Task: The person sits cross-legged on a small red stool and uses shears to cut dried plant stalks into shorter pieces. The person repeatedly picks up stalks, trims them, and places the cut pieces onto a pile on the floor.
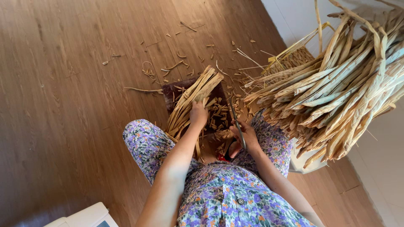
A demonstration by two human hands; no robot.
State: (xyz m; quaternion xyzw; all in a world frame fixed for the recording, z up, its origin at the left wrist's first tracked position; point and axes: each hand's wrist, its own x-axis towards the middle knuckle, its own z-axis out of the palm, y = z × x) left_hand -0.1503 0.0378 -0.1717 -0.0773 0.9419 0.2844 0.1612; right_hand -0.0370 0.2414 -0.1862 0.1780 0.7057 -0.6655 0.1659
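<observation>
As I look down from the head camera, my left hand [198, 113] is closed around a bundle of dried plant stalks [191, 98], gripping it about midway along. The bundle's long axis runs from seven o'clock, down by my left knee, up to one o'clock, where its cut ends fan out over a dark board [171, 93] on the floor. My right hand [244, 136] sits at about four o'clock from the left, fingers curled shut on a pair of scissors [237, 125] whose thin blades point up toward twelve o'clock; the handles look red, though my palm hides most of them. The blades lie just beside the bundle, to its right, so the right hand is the nearer one to the loose ends, while the left holds the stalks. Short trimmed pieces [219, 115] are heaped between my two hands, and more scraps are scattered across the wooden floor [63, 84] toward twelve o'clock. At two o'clock a large sheaf of the same stalks [336, 84] juts into view, with a woven basket [294, 59] partly hidden behind it; I cannot tell what it holds.
</observation>
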